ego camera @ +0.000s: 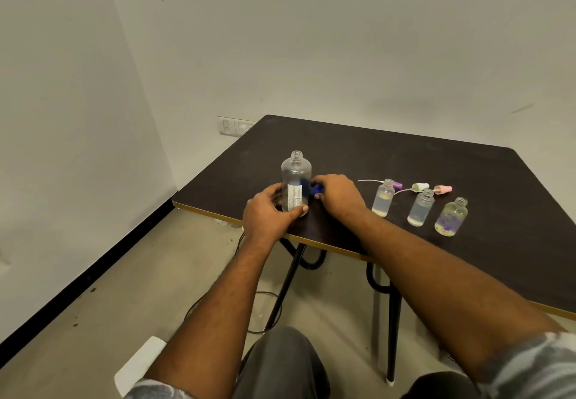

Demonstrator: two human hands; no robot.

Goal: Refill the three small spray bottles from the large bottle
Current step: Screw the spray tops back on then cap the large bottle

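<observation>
The large clear bottle [295,177] stands upright and uncapped near the front left corner of the dark table [405,161], nearly empty. My left hand [269,211] wraps around its base. My right hand [338,196] rests just right of it with its fingers on a blue cap [317,189]. Three small open bottles stand in a row to the right: the left one [383,197], the middle one [421,207] and the right one with purple specks [452,217], each holding liquid. Behind them lie their spray heads: purple [397,185], pale green [420,186] and pink [443,189].
The table's front edge [311,241] runs close under my hands. Walls meet in a corner at the left, with a wall socket [233,126] behind the table. Black table legs [288,280] and a cable [265,311] are on the floor below. A white object [140,364] lies by my left knee.
</observation>
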